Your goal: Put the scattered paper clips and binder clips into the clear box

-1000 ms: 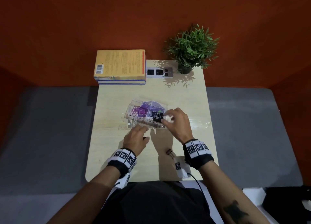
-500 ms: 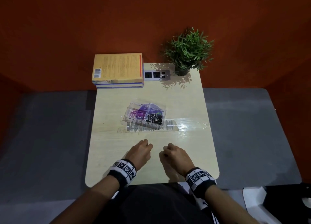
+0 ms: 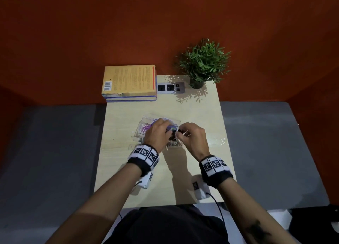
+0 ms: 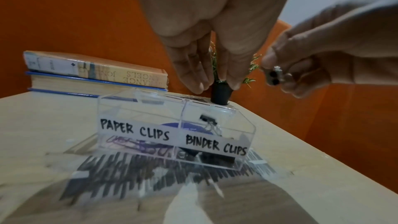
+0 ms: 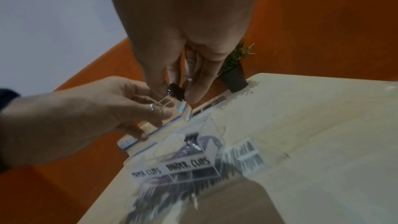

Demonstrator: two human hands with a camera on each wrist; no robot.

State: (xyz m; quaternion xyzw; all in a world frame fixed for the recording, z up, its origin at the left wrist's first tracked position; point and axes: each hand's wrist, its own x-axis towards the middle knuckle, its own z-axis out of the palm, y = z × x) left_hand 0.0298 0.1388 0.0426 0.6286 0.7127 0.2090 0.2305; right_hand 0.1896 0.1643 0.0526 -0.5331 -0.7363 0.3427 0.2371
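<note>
Only wrist views show right hand (image 5: 185, 28) pinching binder clip (image 5: 176, 91) (left hand (image 5: 86, 108) unclear).

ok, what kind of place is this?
Probably a small study or office booth: a light wood desk with a built-in socket panel, stacked books, a potted plant, enclosed by orange walls.

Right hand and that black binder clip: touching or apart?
Touching. The right wrist view shows the right hand pinching the black binder clip between its fingertips above the clear box.
</note>
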